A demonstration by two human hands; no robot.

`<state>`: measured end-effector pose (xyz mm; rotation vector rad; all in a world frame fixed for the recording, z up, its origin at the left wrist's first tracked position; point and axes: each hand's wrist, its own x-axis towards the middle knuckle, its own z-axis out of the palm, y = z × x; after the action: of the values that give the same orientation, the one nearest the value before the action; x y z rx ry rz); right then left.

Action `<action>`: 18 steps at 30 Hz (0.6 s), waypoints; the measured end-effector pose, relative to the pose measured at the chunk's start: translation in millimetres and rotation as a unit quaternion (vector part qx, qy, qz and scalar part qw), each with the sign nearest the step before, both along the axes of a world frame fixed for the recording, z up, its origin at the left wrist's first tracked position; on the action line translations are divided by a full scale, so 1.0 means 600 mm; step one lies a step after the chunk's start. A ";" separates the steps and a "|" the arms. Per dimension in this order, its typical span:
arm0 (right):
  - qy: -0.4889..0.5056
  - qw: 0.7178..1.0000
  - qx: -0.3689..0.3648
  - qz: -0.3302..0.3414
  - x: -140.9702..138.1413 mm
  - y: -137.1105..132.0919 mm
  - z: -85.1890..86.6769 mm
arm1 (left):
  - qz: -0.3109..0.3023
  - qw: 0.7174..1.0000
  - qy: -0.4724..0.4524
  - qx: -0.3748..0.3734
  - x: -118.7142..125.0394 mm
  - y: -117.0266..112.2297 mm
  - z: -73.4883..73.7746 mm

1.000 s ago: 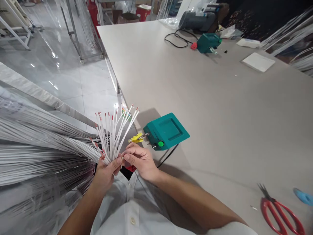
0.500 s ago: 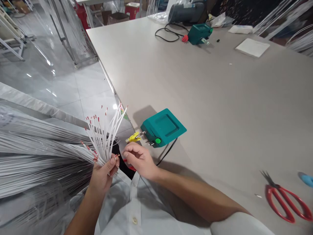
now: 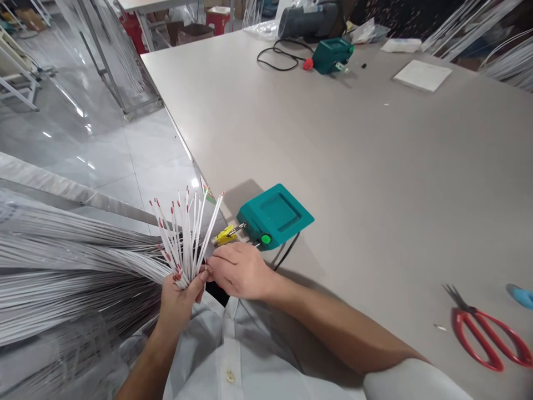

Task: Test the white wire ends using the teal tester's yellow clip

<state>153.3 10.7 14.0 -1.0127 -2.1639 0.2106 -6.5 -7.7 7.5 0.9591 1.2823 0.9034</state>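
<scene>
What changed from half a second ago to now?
The left hand has moved rightward, closing the gap to the right hand, whose fingers now meet its thumb. What those fingers grasp is unclear. The left hand still holds the white wires; the scissors stayed put.

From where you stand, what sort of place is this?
Probably a wiring workshop: red-tipped white strands bunched in the left hand, a green box with a yellow clip, and red-handled scissors on the table.
</scene>
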 end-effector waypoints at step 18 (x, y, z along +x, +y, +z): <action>0.117 0.958 -0.259 -0.032 -0.003 -0.001 0.014 | 0.053 0.997 0.051 0.035 0.005 -0.006 -0.007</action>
<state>151.6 10.2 22.4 -1.2662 -1.8911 0.8570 -3.2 -11.0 3.1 1.0101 1.4070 0.9965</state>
